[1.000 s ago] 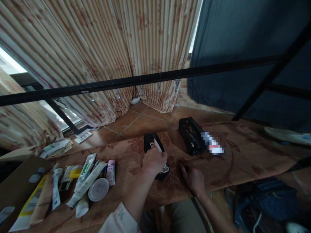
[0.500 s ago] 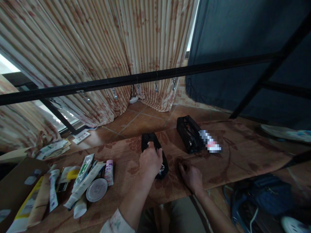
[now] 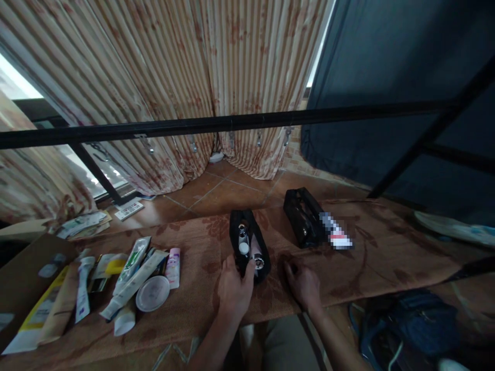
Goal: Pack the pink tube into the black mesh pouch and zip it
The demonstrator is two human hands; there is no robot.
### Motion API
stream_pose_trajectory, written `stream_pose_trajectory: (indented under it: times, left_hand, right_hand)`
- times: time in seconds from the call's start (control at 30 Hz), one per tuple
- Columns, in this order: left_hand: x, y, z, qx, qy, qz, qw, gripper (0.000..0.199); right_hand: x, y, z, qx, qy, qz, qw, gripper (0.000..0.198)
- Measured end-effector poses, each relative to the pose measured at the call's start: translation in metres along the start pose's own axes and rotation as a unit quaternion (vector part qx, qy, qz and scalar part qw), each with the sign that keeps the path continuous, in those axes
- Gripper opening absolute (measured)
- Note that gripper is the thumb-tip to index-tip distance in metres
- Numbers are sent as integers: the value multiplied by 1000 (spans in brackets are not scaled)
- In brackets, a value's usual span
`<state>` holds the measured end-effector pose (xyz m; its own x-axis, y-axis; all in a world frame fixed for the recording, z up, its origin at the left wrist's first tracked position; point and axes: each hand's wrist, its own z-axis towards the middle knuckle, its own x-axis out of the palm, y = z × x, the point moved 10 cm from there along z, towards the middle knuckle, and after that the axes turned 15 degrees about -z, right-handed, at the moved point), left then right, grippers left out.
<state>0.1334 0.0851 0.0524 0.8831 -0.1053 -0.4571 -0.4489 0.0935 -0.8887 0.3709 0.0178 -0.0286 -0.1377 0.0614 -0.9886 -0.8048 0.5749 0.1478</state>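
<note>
In the middle of the cloth-covered surface lies an open black pouch [image 3: 235, 233]. Inside it show a small bottle with a white cap [image 3: 243, 248] and a pinkish cylinder with a round silvery end [image 3: 259, 263]. My left hand [image 3: 235, 289] grips the pouch's near end, thumb on the right side and fingers on the left. To the right of the pouch, my right hand [image 3: 303, 283] rests on the cloth, its fingers curled in with nothing seen in them. A second black pouch [image 3: 303, 219] lies beyond my right hand.
On the left are several tubes [image 3: 131, 278], a round white-lided tub [image 3: 152, 293], a pink bottle [image 3: 173, 268] and a cardboard box [image 3: 27, 278]. A black metal rail [image 3: 216, 124] crosses in front. A blue bag [image 3: 421, 322] sits below at right.
My left hand has drawn back from over the pouch's opening to its near end and now holds it there, uncovering the contents. My right hand has stayed in place; the view shifted slightly.
</note>
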Motion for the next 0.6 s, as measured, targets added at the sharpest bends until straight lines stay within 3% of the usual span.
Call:
stream_pose_trajectory:
  times: [0.17,0.4,0.5,0.6]
  left_hand:
    - [-5,-5,4,49,13,6,999,26]
    - [-62,-7,31,133,47,-7,990,29]
    - [-85,11,39,95,2,-42,995,32]
    - [-86,35,32,42,-33,-85,995,43]
  right_hand:
    - [-1,1,0,-3,-3,0,1000,37]
    - [-2,1,1,-7,-17,2,1000,35]
    - [0,0,2,-4,-12,9,1000,35]
    - [0,0,2,-6,-9,2,1000,35]
